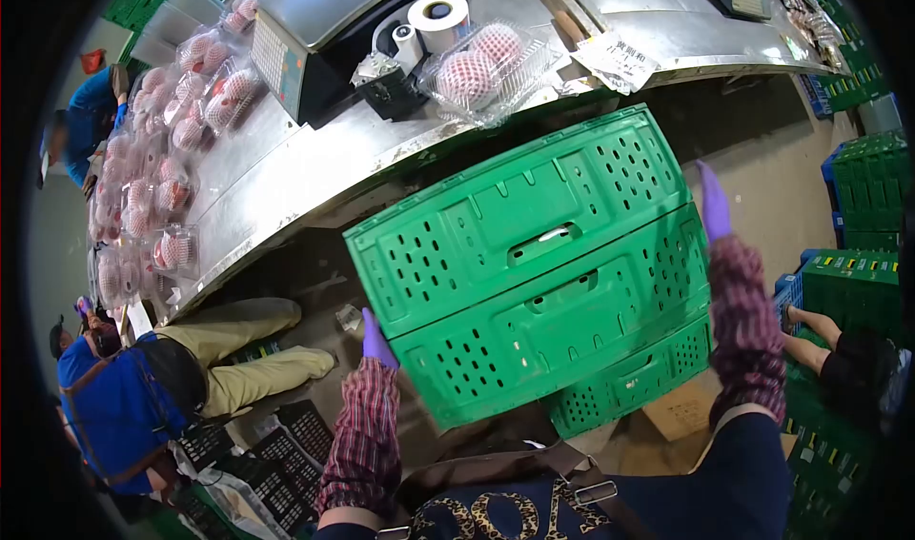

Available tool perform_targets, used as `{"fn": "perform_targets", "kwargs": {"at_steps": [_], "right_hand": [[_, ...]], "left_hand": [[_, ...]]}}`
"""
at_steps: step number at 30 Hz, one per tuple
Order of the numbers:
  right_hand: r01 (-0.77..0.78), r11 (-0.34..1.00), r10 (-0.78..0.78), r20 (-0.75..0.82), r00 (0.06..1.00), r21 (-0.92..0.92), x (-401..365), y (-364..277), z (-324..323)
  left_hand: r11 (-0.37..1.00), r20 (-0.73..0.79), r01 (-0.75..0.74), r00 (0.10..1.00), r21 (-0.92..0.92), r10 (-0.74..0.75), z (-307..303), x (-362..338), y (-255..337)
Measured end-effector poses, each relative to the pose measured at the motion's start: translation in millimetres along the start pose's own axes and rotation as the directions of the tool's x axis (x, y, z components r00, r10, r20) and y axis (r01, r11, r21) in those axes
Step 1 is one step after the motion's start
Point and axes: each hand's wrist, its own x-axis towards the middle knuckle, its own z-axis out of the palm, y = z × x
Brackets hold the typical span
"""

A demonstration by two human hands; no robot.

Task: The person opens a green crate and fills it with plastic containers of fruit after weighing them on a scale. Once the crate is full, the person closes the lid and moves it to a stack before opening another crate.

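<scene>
Two green plastic crates (pixel 534 292), one on top of the other, fill the middle of the head view, tilted and with perforated sides facing me. My left hand (pixel 377 342), in a purple glove, grips their left end near the seam between them. At the right end my right hand (pixel 713 206), also gloved in purple, holds on near the same seam; most of its fingers are hidden behind the crate edge. Below and behind them shows a further green crate (pixel 637 376).
A metal workbench (pixel 315 173) runs along the far side, carrying net-wrapped fruit in clear packs (pixel 483 63), a label roll (pixel 438 14) and scales. One person in blue (pixel 124 397) bends at left. Stacked green crates (pixel 853 287) and another person's legs are at right.
</scene>
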Motion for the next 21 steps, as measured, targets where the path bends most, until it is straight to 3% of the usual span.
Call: {"fn": "perform_targets", "kwargs": {"at_steps": [1,2,3,4,7,8,11,12,14,16,17,18,20,21], "right_hand": [[0.215,0.935,-0.242,-0.064,0.968,-0.280,-13.9,-7.1,4.1],[0.250,0.868,-0.322,-0.102,0.941,-0.429,-37.3,-18.1,23.3],[0.222,0.798,-0.309,-0.063,0.949,-0.560,-59.6,-7.5,44.1],[0.196,0.708,-0.290,-0.027,0.957,-0.679,-74.8,3.9,59.4],[0.170,0.622,-0.317,-0.047,0.947,-0.764,-95.6,-8.5,72.0],[0.147,0.624,-0.283,-0.046,0.958,-0.768,-98.8,-8.6,73.3],[0.155,0.647,-0.288,-0.051,0.956,-0.746,-99.9,-11.3,72.2],[0.165,0.621,-0.326,-0.060,0.943,-0.766,-101.3,-14.0,74.2],[0.185,0.565,-0.404,-0.075,0.911,-0.804,-103.2,-24.8,85.0],[0.414,0.739,-0.402,0.144,0.904,-0.531,-114.4,-59.7,111.6],[0.498,0.795,-0.431,0.253,0.866,-0.347,-115.9,-75.4,122.5],[0.564,0.739,-0.486,0.287,0.825,-0.368,-115.2,-81.3,134.4],[0.711,0.605,-0.611,0.364,0.704,-0.359,-126.8,-98.5,174.9],[0.704,0.625,-0.597,0.374,0.709,-0.337,-129.9,-104.9,185.7]], "left_hand": [[0.999,0.043,0.000,0.999,-0.033,0.001,16.6,-14.7,5.4],[0.998,0.075,0.006,0.997,-0.066,-0.001,23.7,-25.4,4.6],[0.995,0.106,0.007,0.994,-0.096,0.004,31.4,-35.8,4.0],[0.999,0.035,-0.025,0.999,-0.042,0.027,43.8,-44.7,-3.6],[0.844,-0.145,-0.188,0.944,0.502,0.296,23.8,-31.7,-24.6],[0.779,-0.105,-0.144,0.960,0.610,0.260,19.0,-30.4,-21.2],[0.620,-0.056,-0.269,0.890,0.737,0.453,18.5,-26.5,-24.2],[0.648,-0.030,-0.347,0.868,0.678,0.495,21.0,-24.9,-25.2],[0.594,-0.107,-0.318,0.815,0.739,0.570,39.8,-39.3,-22.7],[0.337,0.006,-0.341,0.710,0.878,0.704,53.7,-44.7,-28.0],[0.080,0.171,-0.354,0.622,0.932,0.764,50.1,-38.7,-29.8],[-0.185,0.333,-0.316,0.521,0.931,0.786,53.6,-41.7,-21.4],[-0.398,0.418,-0.177,0.607,0.900,0.675,74.2,-57.8,-19.2],[-0.457,0.463,-0.183,0.622,0.870,0.632,85.5,-65.2,-17.7]]}}
